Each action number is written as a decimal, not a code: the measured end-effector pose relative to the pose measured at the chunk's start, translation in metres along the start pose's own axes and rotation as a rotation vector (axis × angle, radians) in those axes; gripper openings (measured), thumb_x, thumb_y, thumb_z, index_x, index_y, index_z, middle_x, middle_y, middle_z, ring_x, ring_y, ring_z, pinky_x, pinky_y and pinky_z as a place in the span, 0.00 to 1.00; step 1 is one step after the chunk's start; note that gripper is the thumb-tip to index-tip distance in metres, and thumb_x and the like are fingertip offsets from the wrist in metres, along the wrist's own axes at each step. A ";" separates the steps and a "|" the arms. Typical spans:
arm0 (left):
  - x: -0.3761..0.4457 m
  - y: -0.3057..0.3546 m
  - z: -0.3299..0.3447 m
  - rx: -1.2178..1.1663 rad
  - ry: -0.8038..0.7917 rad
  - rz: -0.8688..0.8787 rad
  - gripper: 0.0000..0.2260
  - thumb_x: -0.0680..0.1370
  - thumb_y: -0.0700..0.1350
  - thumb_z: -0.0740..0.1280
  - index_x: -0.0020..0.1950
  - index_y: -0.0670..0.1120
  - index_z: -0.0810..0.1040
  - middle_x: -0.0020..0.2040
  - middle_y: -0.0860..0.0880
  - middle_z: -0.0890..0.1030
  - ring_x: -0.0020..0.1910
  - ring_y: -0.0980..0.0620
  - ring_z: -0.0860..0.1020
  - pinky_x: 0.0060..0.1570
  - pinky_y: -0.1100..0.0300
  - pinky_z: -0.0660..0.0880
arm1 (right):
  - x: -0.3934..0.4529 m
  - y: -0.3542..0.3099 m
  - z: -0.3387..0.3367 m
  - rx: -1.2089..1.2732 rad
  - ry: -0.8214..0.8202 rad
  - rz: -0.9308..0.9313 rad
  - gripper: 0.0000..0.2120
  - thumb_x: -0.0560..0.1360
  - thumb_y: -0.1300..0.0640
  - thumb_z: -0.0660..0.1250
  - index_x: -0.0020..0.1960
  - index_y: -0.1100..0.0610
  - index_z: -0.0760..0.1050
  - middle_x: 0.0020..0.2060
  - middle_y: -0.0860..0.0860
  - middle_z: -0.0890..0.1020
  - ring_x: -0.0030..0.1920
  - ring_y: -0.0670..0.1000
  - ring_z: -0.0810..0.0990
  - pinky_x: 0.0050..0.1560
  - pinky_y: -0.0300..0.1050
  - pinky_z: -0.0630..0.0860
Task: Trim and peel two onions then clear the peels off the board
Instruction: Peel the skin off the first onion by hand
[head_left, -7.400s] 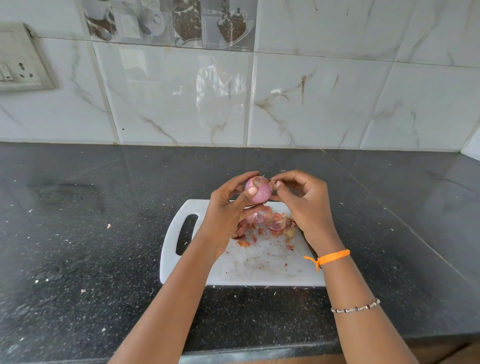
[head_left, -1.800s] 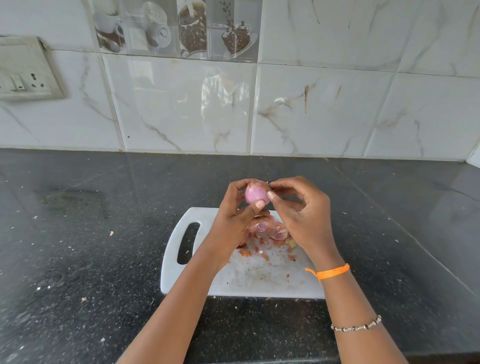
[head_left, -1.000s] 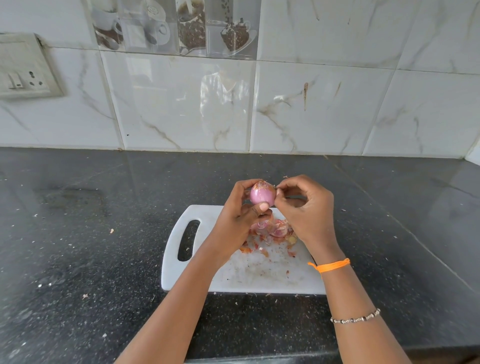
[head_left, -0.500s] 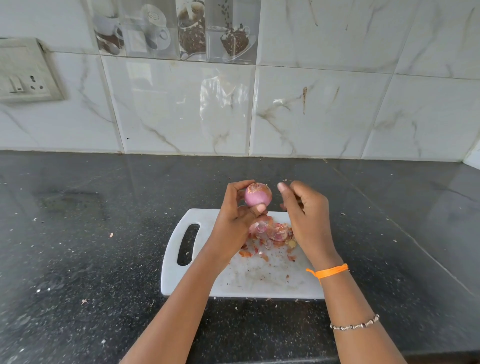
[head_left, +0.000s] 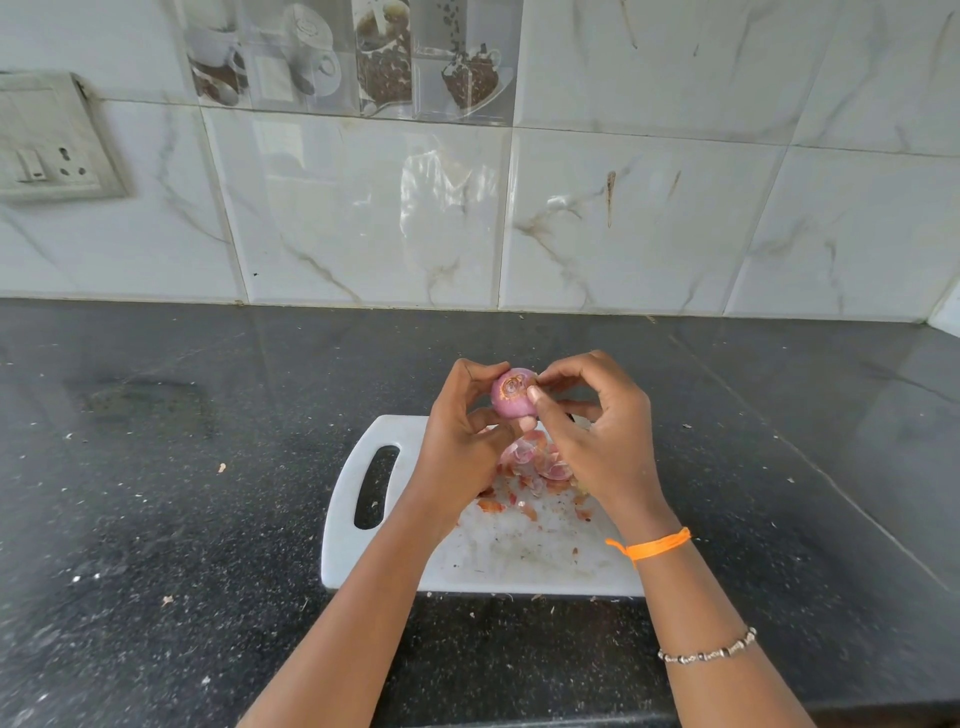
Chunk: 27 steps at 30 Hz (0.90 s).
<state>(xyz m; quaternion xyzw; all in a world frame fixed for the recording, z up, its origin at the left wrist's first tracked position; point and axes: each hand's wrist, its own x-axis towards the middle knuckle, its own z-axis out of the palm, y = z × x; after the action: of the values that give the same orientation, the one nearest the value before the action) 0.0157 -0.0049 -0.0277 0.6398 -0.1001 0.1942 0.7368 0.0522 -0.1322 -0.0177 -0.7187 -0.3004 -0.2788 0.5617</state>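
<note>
Pink onion (head_left: 511, 393) in left hand (head_left: 457, 441) grip, right hand (head_left: 597, 431) pinching

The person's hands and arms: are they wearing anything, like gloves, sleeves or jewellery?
No gloves and no sleeves in view: both forearms are bare. The left hand and its wrist show nothing worn. Behind the right hand, the wrist carries an orange thread band knotted with a loose tail, and further up the forearm sits a thin silver beaded bracelet. No rings are visible.

A dark speckled countertop (head_left: 156, 519) met a white marble-tiled wall (head_left: 649, 223). A switch socket (head_left: 47, 140) was mounted at upper left, beside a coffee-themed tile (head_left: 353, 57).
</note>
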 end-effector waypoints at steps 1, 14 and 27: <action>0.000 0.000 0.000 0.006 -0.002 0.004 0.17 0.71 0.29 0.70 0.54 0.45 0.72 0.54 0.48 0.80 0.49 0.50 0.80 0.46 0.60 0.79 | 0.000 0.000 0.000 -0.004 0.005 -0.001 0.04 0.70 0.68 0.71 0.43 0.63 0.78 0.40 0.53 0.79 0.42 0.43 0.80 0.41 0.30 0.76; 0.000 -0.005 -0.001 0.138 -0.007 0.019 0.18 0.70 0.29 0.71 0.54 0.45 0.73 0.53 0.47 0.80 0.44 0.54 0.80 0.44 0.62 0.78 | 0.001 0.006 0.000 -0.135 0.022 -0.040 0.04 0.65 0.65 0.68 0.38 0.59 0.76 0.35 0.48 0.78 0.38 0.42 0.78 0.41 0.31 0.74; 0.002 -0.006 -0.003 0.130 0.020 0.008 0.20 0.73 0.29 0.69 0.54 0.51 0.71 0.54 0.50 0.78 0.49 0.51 0.79 0.47 0.62 0.77 | 0.004 0.008 -0.007 0.015 -0.115 0.036 0.14 0.75 0.67 0.66 0.54 0.51 0.79 0.49 0.44 0.80 0.49 0.44 0.80 0.49 0.36 0.77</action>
<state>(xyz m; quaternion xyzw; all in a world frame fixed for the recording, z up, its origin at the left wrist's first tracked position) 0.0195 -0.0020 -0.0330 0.6839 -0.0826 0.2094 0.6940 0.0605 -0.1397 -0.0184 -0.7347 -0.3211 -0.2245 0.5539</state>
